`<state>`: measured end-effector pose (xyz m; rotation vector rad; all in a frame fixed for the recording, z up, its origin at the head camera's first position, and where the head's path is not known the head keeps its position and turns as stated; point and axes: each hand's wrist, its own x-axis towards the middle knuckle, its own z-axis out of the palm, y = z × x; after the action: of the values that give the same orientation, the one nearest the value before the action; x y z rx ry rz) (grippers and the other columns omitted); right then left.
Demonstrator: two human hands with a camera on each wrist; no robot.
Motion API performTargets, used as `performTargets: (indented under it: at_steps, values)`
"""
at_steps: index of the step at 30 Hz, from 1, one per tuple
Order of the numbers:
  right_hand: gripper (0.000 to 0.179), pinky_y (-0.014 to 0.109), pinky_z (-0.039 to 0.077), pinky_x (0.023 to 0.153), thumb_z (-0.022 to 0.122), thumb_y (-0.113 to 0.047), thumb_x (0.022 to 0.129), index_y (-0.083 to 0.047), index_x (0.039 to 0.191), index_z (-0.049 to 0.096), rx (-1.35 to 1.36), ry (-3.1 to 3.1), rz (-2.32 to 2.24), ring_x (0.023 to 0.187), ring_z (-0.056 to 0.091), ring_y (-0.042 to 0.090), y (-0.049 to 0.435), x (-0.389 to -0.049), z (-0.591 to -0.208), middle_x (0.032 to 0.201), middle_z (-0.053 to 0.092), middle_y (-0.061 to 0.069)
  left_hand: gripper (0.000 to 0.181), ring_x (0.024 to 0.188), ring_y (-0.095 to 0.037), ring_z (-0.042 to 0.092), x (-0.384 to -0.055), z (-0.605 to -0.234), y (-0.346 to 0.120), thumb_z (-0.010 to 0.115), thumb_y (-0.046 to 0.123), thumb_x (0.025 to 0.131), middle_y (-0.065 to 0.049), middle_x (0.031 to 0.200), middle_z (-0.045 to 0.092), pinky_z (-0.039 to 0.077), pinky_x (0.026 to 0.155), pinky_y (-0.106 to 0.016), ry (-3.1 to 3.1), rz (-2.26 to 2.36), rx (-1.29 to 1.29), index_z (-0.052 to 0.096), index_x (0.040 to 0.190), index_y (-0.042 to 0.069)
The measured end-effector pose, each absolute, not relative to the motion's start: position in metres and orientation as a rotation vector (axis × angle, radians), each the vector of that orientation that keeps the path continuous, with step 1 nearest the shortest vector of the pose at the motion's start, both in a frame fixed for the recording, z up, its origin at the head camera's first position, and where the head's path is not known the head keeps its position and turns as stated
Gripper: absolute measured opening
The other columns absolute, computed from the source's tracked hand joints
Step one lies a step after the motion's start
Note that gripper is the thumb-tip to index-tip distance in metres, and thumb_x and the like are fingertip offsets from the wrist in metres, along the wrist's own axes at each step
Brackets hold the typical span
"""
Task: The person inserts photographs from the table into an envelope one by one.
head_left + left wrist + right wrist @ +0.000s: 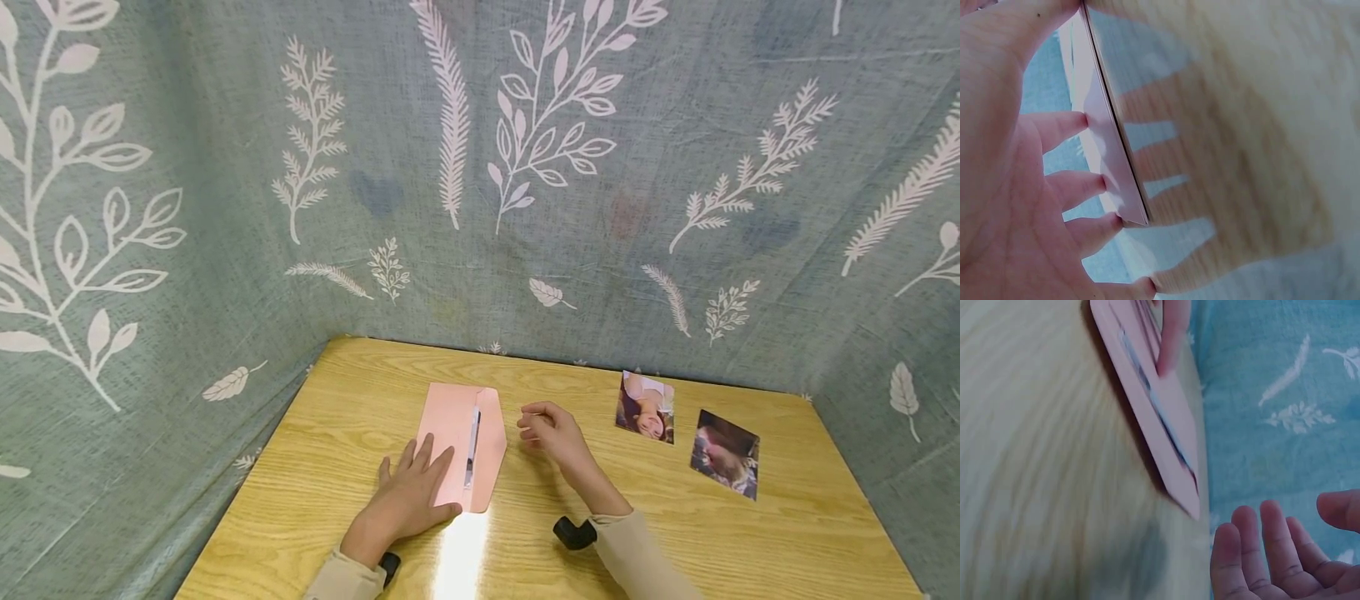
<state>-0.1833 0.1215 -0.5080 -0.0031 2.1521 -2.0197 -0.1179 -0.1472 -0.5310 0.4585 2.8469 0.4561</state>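
Observation:
A pink envelope (446, 414) lies on the wooden table with its pointed flap (492, 446) spread out to the right. Along the flap's fold shows a narrow glossy strip (472, 450), pale with a dark part. My left hand (411, 498) rests spread over the envelope's near left part; its fingertips meet the paper in the left wrist view, where the envelope's edge (1116, 137) is seen side-on. Just right of the flap, my right hand (558, 443) hovers with loosely bent fingers. Nothing is in that right hand (1285, 569) in the right wrist view.
Two photo prints lie to the right on the table: one of a person in a white top (645, 408), and a darker one (725, 454) nearer the right edge. A patterned grey-green cloth (480, 275) hangs behind and at the sides of the table (337, 433).

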Motion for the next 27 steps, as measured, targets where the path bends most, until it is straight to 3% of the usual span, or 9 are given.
performTargets:
  at_steps: [8, 15, 23, 27]
  values:
    - [0.03, 0.053, 0.052, 0.087, 0.058, -0.013, 0.102, 0.006, 0.126, 0.059, 0.031, 2.344, -1.986, 0.1, 0.063, 0.043, 0.161, -0.186, -0.505, 0.11, 0.067, 0.021, 0.087, 0.147, -0.046, 0.014, -0.118, -0.529, -0.147, 0.066, 0.062, 0.088, -0.02, 0.163, 0.017, 0.013, 0.103, -0.079, 2.851, 0.466, 0.472, 0.035, 0.157, 0.019]
    - [0.03, 0.045, 0.056, 0.083, 0.061, -0.012, 0.101, 0.007, 0.124, 0.061, 0.122, 2.557, -1.933, 0.092, 0.065, 0.023, 0.206, -0.199, -0.506, 0.109, 0.067, 0.018, 0.088, 0.148, -0.045, 0.013, -0.117, -0.531, -0.148, 0.065, 0.063, 0.088, -0.02, 0.164, 0.016, 0.013, 0.104, -0.078, 2.847, 0.454, 0.471, 0.034, 0.158, 0.02]
    - [0.039, 0.028, 0.052, 0.077, 0.06, -0.025, 0.102, 0.002, 0.13, 0.059, 0.229, 2.752, -1.769, 0.105, 0.059, 0.026, 0.26, -0.213, -0.504, 0.121, 0.061, 0.017, 0.087, 0.148, -0.045, 0.012, -0.117, -0.531, -0.148, 0.066, 0.062, 0.088, -0.019, 0.164, 0.016, 0.012, 0.104, -0.078, 2.84, 0.473, 0.463, 0.035, 0.158, 0.021]
    - [0.04, 0.035, 0.049, 0.084, 0.059, -0.026, 0.102, 0.002, 0.132, 0.056, 0.299, 2.825, -1.725, 0.114, 0.055, 0.034, 0.283, -0.221, -0.506, 0.128, 0.057, 0.02, 0.087, 0.148, -0.045, 0.012, -0.117, -0.531, -0.148, 0.066, 0.062, 0.088, -0.019, 0.164, 0.016, 0.012, 0.104, -0.078, 2.842, 0.475, 0.463, 0.035, 0.158, 0.02]
